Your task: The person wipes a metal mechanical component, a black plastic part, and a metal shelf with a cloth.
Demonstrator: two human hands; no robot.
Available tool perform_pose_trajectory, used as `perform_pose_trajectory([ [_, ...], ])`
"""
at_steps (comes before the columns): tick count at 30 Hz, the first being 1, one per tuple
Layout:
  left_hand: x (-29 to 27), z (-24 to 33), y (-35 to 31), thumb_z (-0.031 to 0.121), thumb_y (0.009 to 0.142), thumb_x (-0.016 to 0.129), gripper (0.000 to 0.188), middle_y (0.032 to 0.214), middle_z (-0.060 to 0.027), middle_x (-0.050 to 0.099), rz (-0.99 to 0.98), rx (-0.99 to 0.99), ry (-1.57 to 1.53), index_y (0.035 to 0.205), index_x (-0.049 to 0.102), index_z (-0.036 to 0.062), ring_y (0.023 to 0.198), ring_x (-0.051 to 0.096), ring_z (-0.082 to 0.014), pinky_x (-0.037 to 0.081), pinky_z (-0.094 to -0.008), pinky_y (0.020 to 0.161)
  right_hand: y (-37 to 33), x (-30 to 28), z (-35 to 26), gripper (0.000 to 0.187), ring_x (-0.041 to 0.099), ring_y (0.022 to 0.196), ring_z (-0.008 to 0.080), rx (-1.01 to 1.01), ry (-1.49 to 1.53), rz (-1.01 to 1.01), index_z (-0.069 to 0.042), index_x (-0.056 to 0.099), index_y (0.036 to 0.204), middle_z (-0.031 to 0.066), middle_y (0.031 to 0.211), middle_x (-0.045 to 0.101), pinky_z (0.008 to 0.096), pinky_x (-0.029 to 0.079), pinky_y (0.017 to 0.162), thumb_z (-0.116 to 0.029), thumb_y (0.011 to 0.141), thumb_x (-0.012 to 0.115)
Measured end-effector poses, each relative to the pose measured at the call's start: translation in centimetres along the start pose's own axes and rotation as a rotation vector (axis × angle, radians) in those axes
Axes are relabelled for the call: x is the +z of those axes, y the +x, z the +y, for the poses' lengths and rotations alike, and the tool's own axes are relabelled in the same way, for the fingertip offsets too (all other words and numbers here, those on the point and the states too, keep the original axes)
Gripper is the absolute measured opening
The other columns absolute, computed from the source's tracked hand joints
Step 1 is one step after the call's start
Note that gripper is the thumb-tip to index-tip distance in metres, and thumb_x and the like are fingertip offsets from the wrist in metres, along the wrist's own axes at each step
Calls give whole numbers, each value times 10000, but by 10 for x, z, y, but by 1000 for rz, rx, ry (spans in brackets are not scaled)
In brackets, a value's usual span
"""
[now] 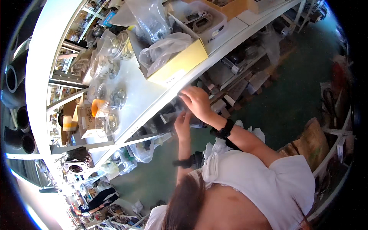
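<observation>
My right hand is raised at the front edge of a white shelf, its fingers bent and closed together. Just below it, my left hand points upward with its fingertips pinched. A greyish, partly see-through patch shows between the two hands, but I cannot make out what they hold. Nearest to my right hand on the shelf stands a yellow-fronted open box with clear plastic bags in it. Each wrist wears a dark band.
Several clear round tubs stand on the shelf at the left, near an orange tape roll and a cardboard box. A translucent bin sits farther back. Lower shelves hold boxes and parts. A brown sack lies at right.
</observation>
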State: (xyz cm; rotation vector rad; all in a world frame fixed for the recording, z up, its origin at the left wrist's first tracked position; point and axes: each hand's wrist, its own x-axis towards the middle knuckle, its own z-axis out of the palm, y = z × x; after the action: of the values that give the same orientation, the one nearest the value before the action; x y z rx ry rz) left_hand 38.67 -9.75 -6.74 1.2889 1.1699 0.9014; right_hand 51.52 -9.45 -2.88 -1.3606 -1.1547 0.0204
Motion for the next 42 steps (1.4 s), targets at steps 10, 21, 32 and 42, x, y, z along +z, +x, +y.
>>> perform_pose_trajectory([
  [10, 46, 12, 23, 163, 791, 608, 257, 758, -46, 593, -241, 22, 73, 929, 576, -52, 694, 514, -91, 411, -220, 618, 20, -40, 22, 116, 566, 720, 285, 87, -154, 164, -21, 591, 815, 111, 782, 593, 349, 446, 623, -103, 734, 606],
  [21, 167, 37, 34, 151, 790, 620, 282, 784, -52, 588, -318, 116, 82, 964, 562, -63, 702, 508, -79, 412, -212, 626, 66, -124, 97, 172, 574, 704, 278, 78, -265, 268, -3, 586, 829, 119, 787, 588, 340, 460, 611, -162, 768, 610],
  [32, 256, 51, 33, 200, 788, 627, 322, 827, -85, 613, -321, 142, 168, 969, 574, -61, 741, 536, -113, 430, -248, 652, 98, -195, 161, 163, 568, 731, 290, 119, -223, 288, 4, 571, 832, 125, 799, 585, 348, 453, 640, -148, 782, 602],
  [42, 252, 53, 14, 111, 784, 619, 216, 718, -3, 551, -181, 78, 59, 928, 573, -43, 644, 455, -47, 377, -194, 551, 104, -182, 134, 152, 582, 720, 276, 62, -149, 271, -23, 572, 845, 102, 808, 594, 343, 467, 615, -150, 773, 610],
])
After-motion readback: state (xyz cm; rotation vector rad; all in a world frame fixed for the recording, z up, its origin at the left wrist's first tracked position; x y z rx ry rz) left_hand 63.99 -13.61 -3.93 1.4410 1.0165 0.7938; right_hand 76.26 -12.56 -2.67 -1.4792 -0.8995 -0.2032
